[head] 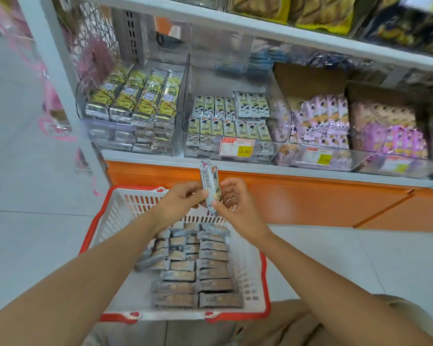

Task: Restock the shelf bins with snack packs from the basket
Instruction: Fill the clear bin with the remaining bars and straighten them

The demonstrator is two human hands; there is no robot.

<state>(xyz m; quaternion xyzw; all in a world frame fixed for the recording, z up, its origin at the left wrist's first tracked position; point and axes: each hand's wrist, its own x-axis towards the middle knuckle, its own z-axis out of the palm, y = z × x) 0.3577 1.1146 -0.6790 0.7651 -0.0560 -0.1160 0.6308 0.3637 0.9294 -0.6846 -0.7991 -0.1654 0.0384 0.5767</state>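
Note:
A white basket with a red rim (258, 283) stands on the floor in front of me, with several grey snack packs (198, 268) lying in rows inside. Above its far edge my left hand (179, 199) and my right hand (238, 206) both pinch one upright snack pack (208, 179). Straight ahead on the lower shelf sits a clear middle bin (280, 106), partly filled with similar small packs (228, 118). Its back half shows bare plastic.
A clear bin of yellow-green packs (138, 96) stands to the left, and bins of purple packs (323, 121) to the right. An orange shelf base (310, 201) runs below the bins. A white upright post (60, 78) and pink items (95, 58) stand left. Pale floor tiles surround the basket.

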